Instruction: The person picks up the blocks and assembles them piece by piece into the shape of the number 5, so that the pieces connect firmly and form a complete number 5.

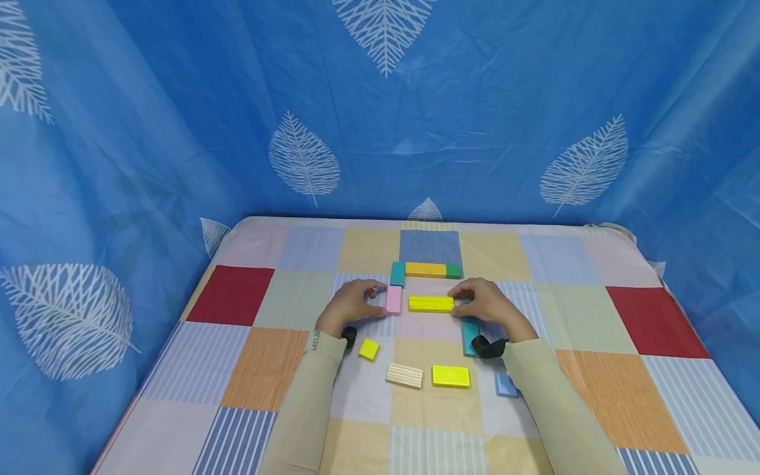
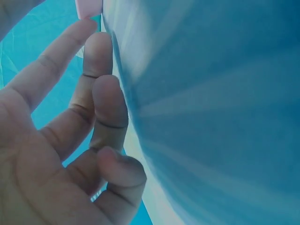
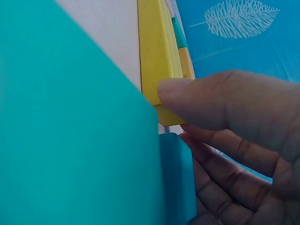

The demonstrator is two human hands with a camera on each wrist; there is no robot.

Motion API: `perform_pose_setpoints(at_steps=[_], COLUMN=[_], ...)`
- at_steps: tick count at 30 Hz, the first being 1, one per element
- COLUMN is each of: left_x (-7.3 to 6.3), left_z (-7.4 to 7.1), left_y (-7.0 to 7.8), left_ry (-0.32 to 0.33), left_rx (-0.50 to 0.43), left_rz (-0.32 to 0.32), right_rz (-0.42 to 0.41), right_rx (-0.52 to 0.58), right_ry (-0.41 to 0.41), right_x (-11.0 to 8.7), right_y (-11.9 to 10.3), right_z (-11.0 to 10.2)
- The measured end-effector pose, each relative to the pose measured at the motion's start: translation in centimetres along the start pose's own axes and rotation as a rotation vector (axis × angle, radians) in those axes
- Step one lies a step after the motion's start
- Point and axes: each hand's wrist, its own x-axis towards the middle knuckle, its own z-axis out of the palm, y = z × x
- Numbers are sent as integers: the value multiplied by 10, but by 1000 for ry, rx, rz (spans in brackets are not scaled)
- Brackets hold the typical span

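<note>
My left hand [image 1: 355,303] has its thumb and index finger at the left side of a pink block [image 1: 394,300], near its two ends. In the left wrist view the index fingertip meets the pink block [image 2: 89,7], while the other fingers curl loosely. My right hand [image 1: 483,303] pinches the right end of a long yellow block [image 1: 430,304], its thumb pressed on the block [image 3: 157,51] in the right wrist view. Partly beneath that hand stands a teal block [image 1: 470,338]. Touching the pink block's far end is another teal block [image 1: 397,274].
An orange block [image 1: 425,270] and a green block [image 1: 453,271] continue the far row. Nearer me lie a small yellow block [image 1: 369,349], a ridged pale block [image 1: 405,375], a yellow block [image 1: 450,376] and a blue block [image 1: 506,384]. Blue curtains [image 1: 415,132] surround the patchwork-covered table [image 1: 237,435].
</note>
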Motion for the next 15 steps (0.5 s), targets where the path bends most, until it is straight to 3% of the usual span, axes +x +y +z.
perform_pose_setpoints(at_steps=[15], left_x=[-1], left_z=[-1], left_y=[2], left_ry=[-10], left_rx=[-33], left_rz=[-6], right_rz=[7], right_rx=[-38], right_ry=[10], right_x=[1], right_y=[-4], right_z=[-1])
